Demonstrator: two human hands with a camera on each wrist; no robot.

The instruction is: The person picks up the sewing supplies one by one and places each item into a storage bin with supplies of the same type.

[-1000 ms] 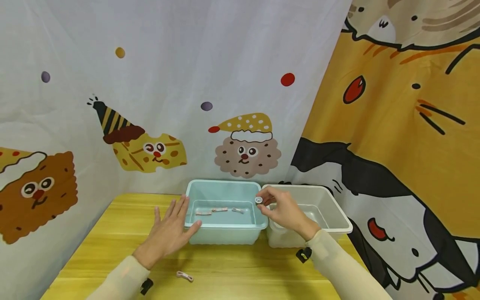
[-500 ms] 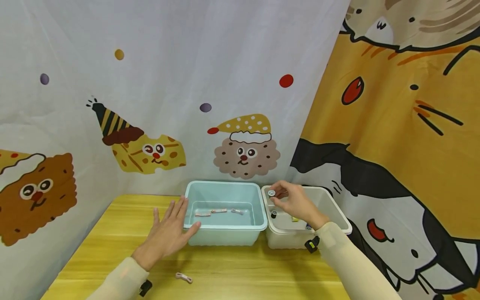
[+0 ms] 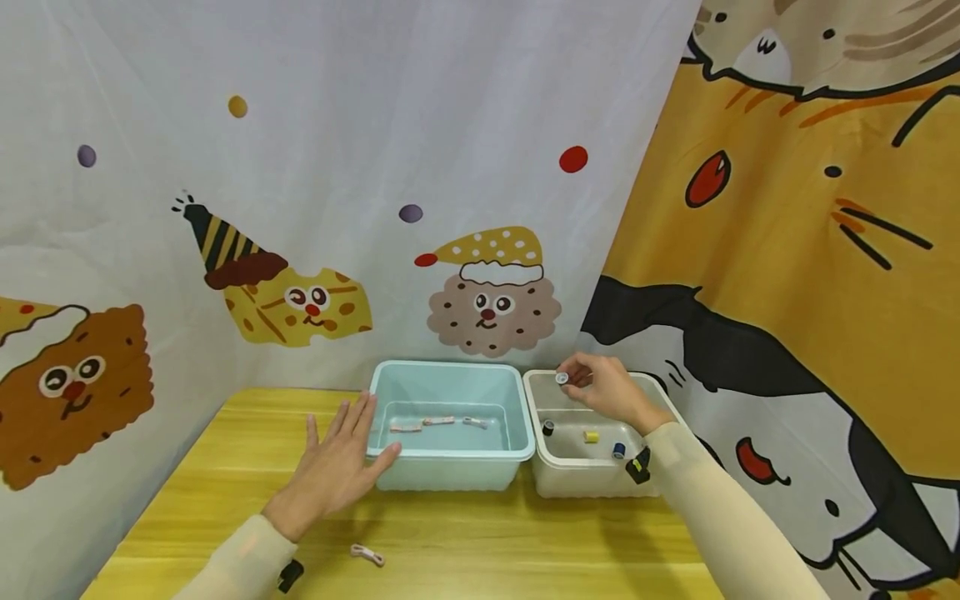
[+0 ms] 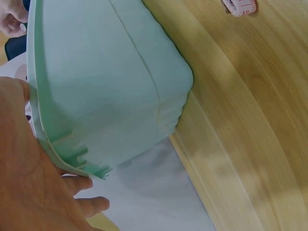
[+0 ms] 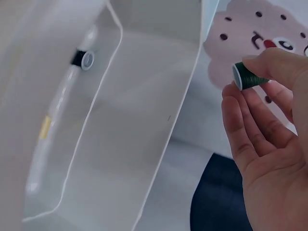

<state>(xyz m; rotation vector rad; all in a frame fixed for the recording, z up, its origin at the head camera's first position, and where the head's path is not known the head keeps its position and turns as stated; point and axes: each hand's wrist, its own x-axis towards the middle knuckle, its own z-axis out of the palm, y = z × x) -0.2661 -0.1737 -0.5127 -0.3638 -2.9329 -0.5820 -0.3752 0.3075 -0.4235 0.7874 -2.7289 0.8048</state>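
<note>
My right hand (image 3: 611,387) pinches a small spool of dark green thread (image 5: 249,76) between thumb and fingertips, above the back of the white bin (image 3: 534,408). Inside that bin lie a black thread spool (image 3: 548,427), a yellow spool (image 3: 591,437) and a blue spool (image 3: 618,451). With fingers straight, my left hand (image 3: 326,471) rests against the left rim of the light blue bin (image 3: 453,473). Several small folded tape measures (image 3: 438,421) lie on the blue bin's floor. Another folded tape measure (image 4: 242,6), pink and white, is on the table near my left wrist.
Both bins stand side by side at the back of the wood-grain table (image 3: 480,550). Behind them hangs a white printed curtain (image 3: 322,150), and a yellow and black cat-print curtain (image 3: 780,250) borders the right side.
My right hand, with the green thread spool, has moved right and slightly up, from the blue bin's right rim to over the white bin. My left hand stays in place.
</note>
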